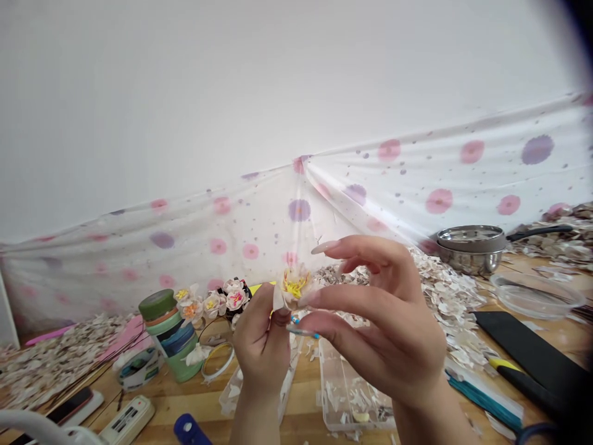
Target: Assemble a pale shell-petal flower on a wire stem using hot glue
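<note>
pale flower (295, 288), yellow-centred: clamped in fingertips of left hand (264, 340); right hand (393, 334) alongside, thumb and forefinger apart, contact uncertain. wooden table (303, 405), pale flakes (447, 309); spotted sheet (259, 216); white wall (231, 80).

1. Two hands in play: a left hand (262, 343), a right hand (389, 334)!
2. Just one flower (295, 288) between them.
3. Further back, several mounted blossoms (236, 300), too crowded to number.
4. Clear boxes? Two: left box (228, 395), right box (359, 426).
5. Metal vessels (470, 262), and it's two, stacked!
6. One round dish (532, 311).
7. One green canister (173, 337).
8. One black slab (528, 349).
9. Pale flakes (456, 327): beyond counting!
</note>
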Action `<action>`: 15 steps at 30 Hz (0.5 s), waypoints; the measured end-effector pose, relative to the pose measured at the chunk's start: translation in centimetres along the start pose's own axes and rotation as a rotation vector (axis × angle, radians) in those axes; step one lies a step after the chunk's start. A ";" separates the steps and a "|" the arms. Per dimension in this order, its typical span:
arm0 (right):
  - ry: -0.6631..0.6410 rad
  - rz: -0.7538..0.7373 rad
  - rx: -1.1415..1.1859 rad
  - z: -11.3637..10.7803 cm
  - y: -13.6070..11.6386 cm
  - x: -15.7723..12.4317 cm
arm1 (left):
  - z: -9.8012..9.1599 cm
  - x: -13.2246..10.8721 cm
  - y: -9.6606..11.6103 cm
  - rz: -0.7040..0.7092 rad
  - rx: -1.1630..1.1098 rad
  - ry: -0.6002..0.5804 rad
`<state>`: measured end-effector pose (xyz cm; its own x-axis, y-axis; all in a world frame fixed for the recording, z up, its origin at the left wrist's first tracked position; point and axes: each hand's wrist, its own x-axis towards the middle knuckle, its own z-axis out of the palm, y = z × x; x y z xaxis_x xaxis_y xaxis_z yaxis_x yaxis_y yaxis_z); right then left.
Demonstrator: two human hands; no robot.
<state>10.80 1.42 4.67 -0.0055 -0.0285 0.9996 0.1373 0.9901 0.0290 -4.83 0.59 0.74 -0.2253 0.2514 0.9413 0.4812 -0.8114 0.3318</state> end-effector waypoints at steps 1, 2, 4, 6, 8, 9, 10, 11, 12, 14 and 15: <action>0.009 0.005 -0.010 0.1 0.0 0.0 | 0.2 0.1 0.2 0.032 -0.008 0.000; 0.019 0.005 -0.018 0.1 0.0 0.1 | 0.3 0.2 0.4 0.034 -0.019 0.017; 0.040 -0.005 -0.029 0.2 0.1 0.1 | 0.6 0.4 0.8 0.025 -0.025 0.053; 0.051 -0.012 -0.034 0.3 0.1 0.2 | 0.7 0.5 1.1 0.015 -0.018 0.049; 0.052 -0.012 -0.037 0.3 0.1 0.2 | 0.7 0.6 1.4 0.005 -0.021 0.017; 0.048 -0.009 -0.038 0.3 0.1 0.2 | 0.8 0.6 1.4 0.000 -0.030 0.006; 0.045 -0.007 -0.040 0.3 0.1 0.2 | 0.8 0.6 1.5 0.001 -0.042 0.002; 0.045 -0.005 -0.045 0.3 0.1 0.1 | 0.9 0.7 1.5 0.007 -0.053 0.005; 0.044 -0.006 -0.049 0.3 0.1 0.1 | 1.0 0.6 1.5 0.017 -0.060 0.023; 0.036 -0.009 -0.049 0.3 0.0 0.1 | 1.1 0.6 1.5 0.029 -0.052 0.077; 0.034 -0.012 -0.045 0.4 0.0 0.1 | 1.2 0.5 1.6 0.024 -0.037 0.100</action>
<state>10.44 1.50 4.79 0.0257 -0.0457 0.9986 0.1816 0.9825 0.0403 -3.14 0.06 1.81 -0.2981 0.1792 0.9376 0.4559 -0.8362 0.3048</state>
